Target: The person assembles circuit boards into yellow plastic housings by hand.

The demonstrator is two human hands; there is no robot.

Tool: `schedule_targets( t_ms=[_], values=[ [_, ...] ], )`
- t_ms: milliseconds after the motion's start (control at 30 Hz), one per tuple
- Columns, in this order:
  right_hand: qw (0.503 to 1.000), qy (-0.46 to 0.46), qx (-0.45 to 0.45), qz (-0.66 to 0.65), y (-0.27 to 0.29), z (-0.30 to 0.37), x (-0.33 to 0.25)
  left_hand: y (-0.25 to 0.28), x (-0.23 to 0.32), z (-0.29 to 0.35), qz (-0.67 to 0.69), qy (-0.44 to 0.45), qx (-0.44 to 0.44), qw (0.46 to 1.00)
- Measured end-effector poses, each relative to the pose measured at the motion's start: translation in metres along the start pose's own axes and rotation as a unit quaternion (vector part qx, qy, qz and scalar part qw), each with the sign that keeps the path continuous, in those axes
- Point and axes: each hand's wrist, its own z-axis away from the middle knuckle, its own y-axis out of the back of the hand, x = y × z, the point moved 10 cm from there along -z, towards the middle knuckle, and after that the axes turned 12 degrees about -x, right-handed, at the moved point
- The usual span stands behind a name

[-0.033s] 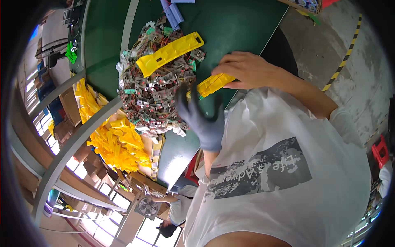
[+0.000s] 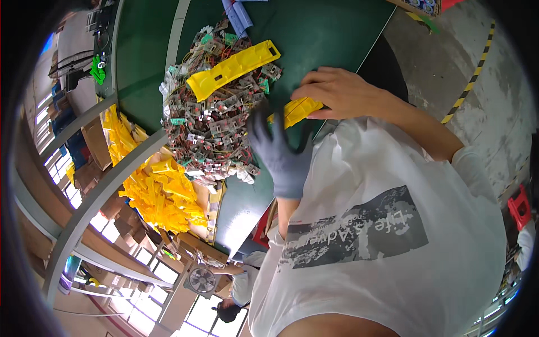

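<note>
My bare right hand (image 2: 328, 92) grips one end of a long yellow plastic housing (image 2: 300, 110) at the table edge. On my left hand (image 2: 278, 149) is a dark grey glove; it is open, fingers spread and slightly blurred, thumb apart. Its fingertips cover the housing's other end, and I cannot tell whether they touch it. Just beyond lies a heap of small wired metal-and-board assemblies (image 2: 216, 126). Across the top of that heap rests another yellow housing (image 2: 233, 70), with small rectangular openings.
A large pile of yellow plastic parts (image 2: 160, 194) sits left of the green table (image 2: 320, 33), past a grey metal rail (image 2: 112, 185). Blue-violet cylinders (image 2: 238, 19) lie at the far side. A box of cylindrical cells (image 2: 424, 7) stands top right. Another person (image 2: 238, 283) works beyond.
My gloved left hand has shifted slightly right, its fingers now covering more of the held housing's end. My right hand keeps its grip, almost unmoved.
</note>
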Motion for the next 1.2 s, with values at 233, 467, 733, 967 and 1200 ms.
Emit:
schedule_targets(
  t_ms=[233, 467, 733, 967, 1200],
  values=[
    [0.998, -0.033, -0.048, -0.026, -0.004, -0.004, 0.003, -0.028, -0.028, -0.003, 0.000, -0.052, -0.038, 0.998],
    [0.997, 0.027, -0.058, -0.047, 0.009, -0.011, 0.002, -0.016, -0.031, 0.016, 0.006, -0.070, 0.014, 0.997],
    [0.990, -0.027, -0.084, -0.106, 0.019, -0.026, -0.002, -0.020, -0.066, 0.055, 0.087, 0.011, 0.189, 0.978],
    [0.947, -0.176, 0.263, 0.045, 0.119, -0.064, 0.059, -0.024, -0.067, 0.061, 0.101, -0.008, 0.216, 0.971],
    [0.866, -0.271, 0.156, 0.390, 0.095, -0.117, 0.067, -0.023, -0.066, 0.059, 0.113, -0.020, 0.205, 0.972]
  ],
)
